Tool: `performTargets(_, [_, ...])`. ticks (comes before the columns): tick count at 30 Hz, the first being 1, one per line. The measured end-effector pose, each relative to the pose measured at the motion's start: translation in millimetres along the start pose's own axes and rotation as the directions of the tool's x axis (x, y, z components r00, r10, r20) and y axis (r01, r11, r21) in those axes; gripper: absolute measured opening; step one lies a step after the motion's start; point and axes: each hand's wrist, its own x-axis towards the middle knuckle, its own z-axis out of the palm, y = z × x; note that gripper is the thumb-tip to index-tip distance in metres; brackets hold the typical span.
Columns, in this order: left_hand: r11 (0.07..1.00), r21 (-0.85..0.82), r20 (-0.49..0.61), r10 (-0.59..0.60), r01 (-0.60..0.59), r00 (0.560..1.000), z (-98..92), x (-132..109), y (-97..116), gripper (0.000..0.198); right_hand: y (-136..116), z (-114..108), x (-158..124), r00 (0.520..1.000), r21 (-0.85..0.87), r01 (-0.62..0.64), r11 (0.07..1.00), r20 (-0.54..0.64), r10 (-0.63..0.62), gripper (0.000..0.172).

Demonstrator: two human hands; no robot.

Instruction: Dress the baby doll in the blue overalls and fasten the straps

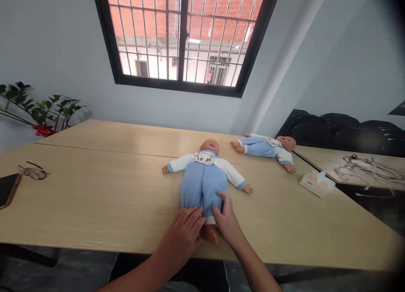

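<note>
A baby doll [202, 182] lies on its back on the table, feet toward me and arms spread wide. It wears blue trousers and a white top with an animal-face patch [204, 158] on the chest. My left hand [186, 229] is closed over the lower end of the trouser leg on the left, hiding that foot. On the other leg, my right hand [226, 218] grips the blue cloth from the outer side, thumb on top and forefinger higher up. Below the white cuff on that leg a bare foot [211, 235] shows between my hands.
A second doll [267, 147] in like clothes lies at the back right, near a tissue box [317, 183]. Tangled cables [370, 167] rest on the neighbouring table. Eyeglasses [33, 171] and a dark flat device [9, 190] lie at the left. The table's front edge [104, 250] is close to me.
</note>
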Motion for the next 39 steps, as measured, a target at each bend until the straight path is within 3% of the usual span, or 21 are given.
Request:
performTargets(3, [1.000, -0.029, 0.039, 0.000, 0.001, 0.999, -7.1, 6, -4, 0.059, 1, 13, 10, 1.000, 0.022, -0.007, 1.000, 0.015, 0.006, 0.055])
performTargets(6, [0.995, -0.066, 0.086, -0.075, 0.081, 0.994, -19.0, 14, -14, 0.072, -2, 35, 23, 0.999, 0.020, 0.034, 0.999, 0.016, -0.034, 0.055])
performTargets(10, [0.967, -0.068, 0.092, -0.241, 0.247, 0.966, -30.2, 24, -31, 0.058, -4, 67, 40, 0.993, 0.030, 0.112, 0.993, 0.033, -0.113, 0.056])
performTargets(15, [0.951, -0.059, 0.015, -0.302, 0.302, 0.953, -24.5, 28, -48, 0.045, -7, 96, 66, 0.982, 0.074, 0.167, 0.983, 0.080, -0.173, 0.054])
performTargets(24, [0.928, 0.023, -0.023, -0.371, 0.372, 0.928, -16.2, 37, -65, 0.035, -43, 112, 126, 0.915, 0.141, 0.167, 0.976, 0.347, -0.206, 0.053])
performTargets(27, [0.941, 0.093, -0.009, -0.325, 0.325, 0.946, -18.7, 46, -91, 0.033, -59, 121, 151, 0.886, 0.189, 0.145, 0.971, 0.412, -0.213, 0.049])
performTargets(30, [0.971, 0.185, -0.015, -0.154, 0.154, 0.988, -22.7, 61, -132, 0.043, -74, 137, 182, 0.864, 0.234, 0.045, 0.971, 0.478, -0.156, 0.041])
performTargets(33, [0.985, 0.172, 0.048, 0.003, -0.011, 0.999, -24.6, 83, -172, 0.061, -86, 154, 219, 0.832, 0.268, 0.005, 0.963, 0.533, -0.152, 0.032])
performTargets(37, [0.994, 0.098, 0.053, -0.063, 0.058, 0.997, -12.5, 118, -205, 0.059, -91, 172, 255, 0.831, 0.287, 0.049, 0.957, 0.520, -0.199, 0.027])
performTargets(39, [0.981, 0.139, 0.022, -0.136, 0.132, 0.990, -1.1, 135, -217, 0.053, -88, 179, 254, 0.870, 0.250, 0.127, 0.960, 0.436, -0.229, 0.030])
